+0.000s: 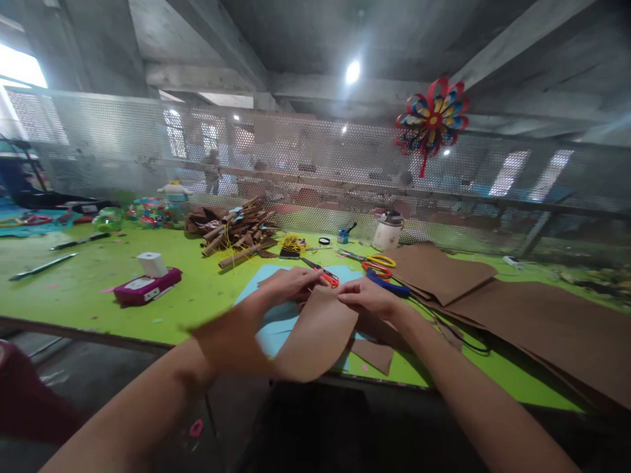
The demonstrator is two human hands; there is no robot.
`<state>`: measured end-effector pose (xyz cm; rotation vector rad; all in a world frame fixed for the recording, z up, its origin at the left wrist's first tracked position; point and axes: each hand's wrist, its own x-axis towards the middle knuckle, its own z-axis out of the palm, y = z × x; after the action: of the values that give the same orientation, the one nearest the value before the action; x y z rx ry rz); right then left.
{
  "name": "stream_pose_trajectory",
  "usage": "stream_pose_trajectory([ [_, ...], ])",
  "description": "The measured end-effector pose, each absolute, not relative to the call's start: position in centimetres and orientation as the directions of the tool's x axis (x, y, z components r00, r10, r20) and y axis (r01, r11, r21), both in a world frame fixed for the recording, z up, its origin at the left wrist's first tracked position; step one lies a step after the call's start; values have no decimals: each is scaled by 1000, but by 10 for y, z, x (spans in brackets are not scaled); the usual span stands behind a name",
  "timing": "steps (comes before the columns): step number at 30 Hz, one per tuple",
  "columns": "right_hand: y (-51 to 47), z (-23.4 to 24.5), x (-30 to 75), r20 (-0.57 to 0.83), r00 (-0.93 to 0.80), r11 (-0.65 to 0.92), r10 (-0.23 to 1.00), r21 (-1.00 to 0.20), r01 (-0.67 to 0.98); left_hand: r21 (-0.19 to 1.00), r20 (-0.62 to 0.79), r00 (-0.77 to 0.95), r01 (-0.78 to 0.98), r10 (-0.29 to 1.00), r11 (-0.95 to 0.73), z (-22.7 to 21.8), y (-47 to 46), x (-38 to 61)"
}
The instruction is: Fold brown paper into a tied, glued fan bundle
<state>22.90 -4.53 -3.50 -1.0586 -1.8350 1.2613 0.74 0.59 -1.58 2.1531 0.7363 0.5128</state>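
Note:
Both my hands hold one brown paper sheet [315, 335] over the front edge of the green table [98, 282]. My left hand [288, 284] pinches its upper left edge, fingers closed. My right hand [367, 297] grips the upper right edge. The sheet curves down toward me and hangs past the table edge. Under it lies a light blue sheet [276, 332]. Orange-handled scissors [323, 272] lie just behind my left hand. Blue-handled scissors [387, 284] lie behind my right hand.
Large brown sheets [532, 315] cover the table's right side. A pile of rolled brown paper sticks [236, 233] sits at the back, near yellow scissors [377, 261], a white pot [388, 230], and a magenta box [146, 286] at left. A perforated metal screen [315, 164] carries a paper pinwheel [432, 121].

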Motion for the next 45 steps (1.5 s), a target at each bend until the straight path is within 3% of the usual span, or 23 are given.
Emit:
stream_pose_trajectory([
  [4, -40, -35, 228, 145, -467, 374, 873, -812, 448, 804, 19, 763, 372, 646, -463, -21, 7, 14],
  [7, -35, -39, 228, 220, -448, 460, 867, -701, 545, 732, 91, 813, 338, 576, -592, -27, 10, 18],
  [13, -33, -47, 225, 280, -391, 480, 876, -570, 667, 564, 255, 826, 295, 502, -771, -36, 15, 26],
  [17, -31, -51, 227, 327, -418, 531, 847, -508, 678, 514, 273, 802, 345, 531, -785, -42, 17, 29],
  [23, -31, -54, 237, 289, -464, 545, 837, -505, 669, 465, 244, 799, 401, 550, -789, -41, 14, 29],
  [30, -35, -50, 236, 291, -470, 552, 834, -401, 732, 409, 248, 807, 415, 537, -813, -38, 12, 27],
  [37, -36, -48, 232, 283, -487, 555, 826, -257, 791, 416, 237, 806, 421, 543, -806, -39, 14, 26],
  [45, -47, -43, 236, 241, -490, 539, 838, -221, 813, 436, 232, 810, 409, 539, -801, -40, 19, 22],
])
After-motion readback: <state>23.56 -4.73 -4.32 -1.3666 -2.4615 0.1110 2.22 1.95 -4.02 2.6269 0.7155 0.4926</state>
